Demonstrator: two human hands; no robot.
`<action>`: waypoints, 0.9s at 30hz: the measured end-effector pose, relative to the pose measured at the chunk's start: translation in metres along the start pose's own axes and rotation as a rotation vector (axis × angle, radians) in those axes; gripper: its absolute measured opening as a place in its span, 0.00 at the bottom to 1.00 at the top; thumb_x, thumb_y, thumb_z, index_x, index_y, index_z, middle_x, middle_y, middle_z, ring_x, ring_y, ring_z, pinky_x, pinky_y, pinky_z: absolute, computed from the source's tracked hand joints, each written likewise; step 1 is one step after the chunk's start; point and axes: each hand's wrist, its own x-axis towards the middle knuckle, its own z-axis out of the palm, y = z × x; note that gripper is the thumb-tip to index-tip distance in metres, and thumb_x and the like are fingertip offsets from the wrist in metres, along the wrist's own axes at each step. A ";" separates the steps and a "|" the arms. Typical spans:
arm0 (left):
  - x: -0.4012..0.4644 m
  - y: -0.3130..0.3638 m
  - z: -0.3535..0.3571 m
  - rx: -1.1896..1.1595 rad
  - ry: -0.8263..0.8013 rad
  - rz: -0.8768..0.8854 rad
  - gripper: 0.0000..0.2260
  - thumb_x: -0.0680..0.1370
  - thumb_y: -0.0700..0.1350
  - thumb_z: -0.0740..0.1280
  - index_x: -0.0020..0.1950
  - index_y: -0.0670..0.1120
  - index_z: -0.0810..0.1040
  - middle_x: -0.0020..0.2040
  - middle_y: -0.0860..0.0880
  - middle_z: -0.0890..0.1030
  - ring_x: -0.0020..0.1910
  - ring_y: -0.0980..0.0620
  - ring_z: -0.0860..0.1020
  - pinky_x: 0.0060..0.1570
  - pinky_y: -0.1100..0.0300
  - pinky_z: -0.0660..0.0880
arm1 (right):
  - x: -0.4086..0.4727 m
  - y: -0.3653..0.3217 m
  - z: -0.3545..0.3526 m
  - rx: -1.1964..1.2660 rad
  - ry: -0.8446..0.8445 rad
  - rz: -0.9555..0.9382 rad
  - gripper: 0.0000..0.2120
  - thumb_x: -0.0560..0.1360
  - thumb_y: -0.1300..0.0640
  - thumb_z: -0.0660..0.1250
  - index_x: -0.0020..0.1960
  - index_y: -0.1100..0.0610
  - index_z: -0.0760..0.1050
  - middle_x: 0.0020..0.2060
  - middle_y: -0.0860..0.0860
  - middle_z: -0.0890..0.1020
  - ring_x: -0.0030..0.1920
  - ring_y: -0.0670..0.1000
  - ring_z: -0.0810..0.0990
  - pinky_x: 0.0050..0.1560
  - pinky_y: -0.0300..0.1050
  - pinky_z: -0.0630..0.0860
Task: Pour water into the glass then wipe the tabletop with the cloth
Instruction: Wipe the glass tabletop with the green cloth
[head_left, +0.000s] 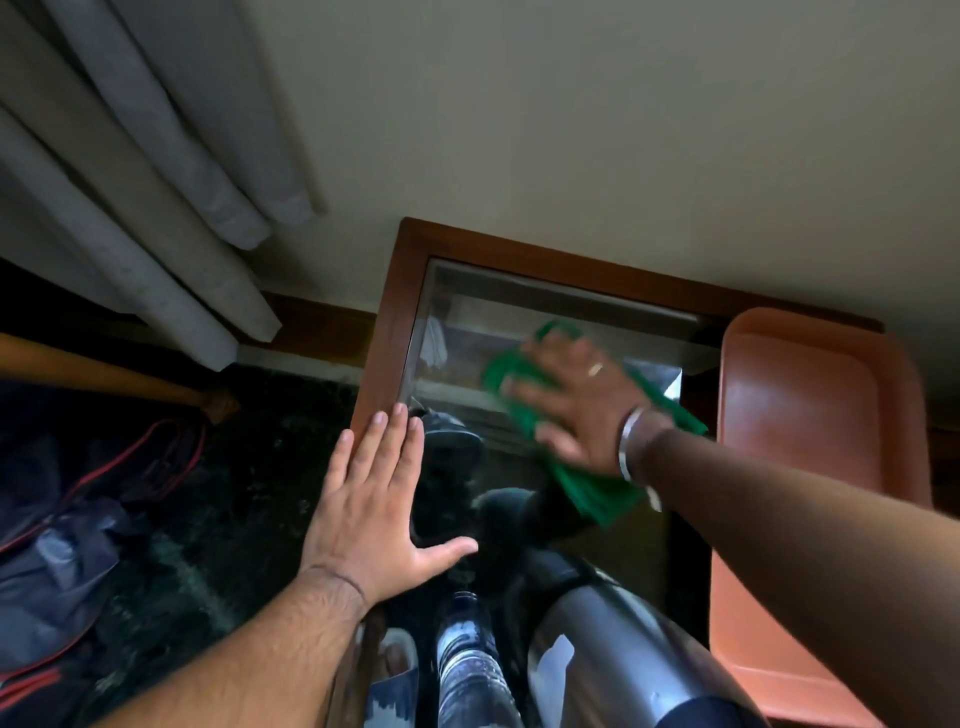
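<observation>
Your right hand (576, 400) lies flat, fingers spread, pressing the green cloth (592, 483) onto the glass tabletop (457, 322); the cloth sits toward the far right of the pane, just beside the orange tray (810, 415). Your left hand (374, 499) rests open and flat, fingers together with the thumb out, on the table's left wooden frame (387, 338), gripping nothing. Near the lower edge stand a plastic bottle (467, 660) and a dark metal flask (613, 654) (a clear vessel at the bottle's left may be the glass, but it is too cropped to tell). By this evidence, wiping is under way; whether the pour is done cannot be confirmed. The near and left parts of the pane likely remain to be wiped.
</observation>
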 end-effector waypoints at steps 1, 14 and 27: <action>0.000 0.000 0.000 0.000 -0.003 0.001 0.60 0.65 0.82 0.57 0.82 0.41 0.51 0.83 0.41 0.53 0.81 0.42 0.53 0.78 0.39 0.52 | 0.008 0.006 -0.004 0.054 -0.004 0.374 0.30 0.74 0.40 0.53 0.76 0.42 0.61 0.76 0.59 0.62 0.75 0.66 0.58 0.73 0.62 0.55; 0.000 -0.004 0.001 0.021 -0.027 0.006 0.60 0.65 0.82 0.56 0.83 0.41 0.50 0.83 0.41 0.51 0.82 0.43 0.50 0.78 0.38 0.50 | -0.007 -0.020 0.013 0.161 0.040 0.831 0.32 0.75 0.38 0.50 0.78 0.45 0.56 0.78 0.61 0.56 0.76 0.67 0.52 0.73 0.66 0.54; 0.001 -0.007 0.006 0.010 -0.028 0.013 0.59 0.66 0.83 0.52 0.82 0.41 0.52 0.83 0.40 0.53 0.82 0.42 0.52 0.78 0.37 0.51 | -0.057 -0.049 0.021 0.219 -0.008 0.684 0.36 0.72 0.35 0.54 0.78 0.45 0.56 0.78 0.60 0.55 0.76 0.67 0.51 0.73 0.68 0.51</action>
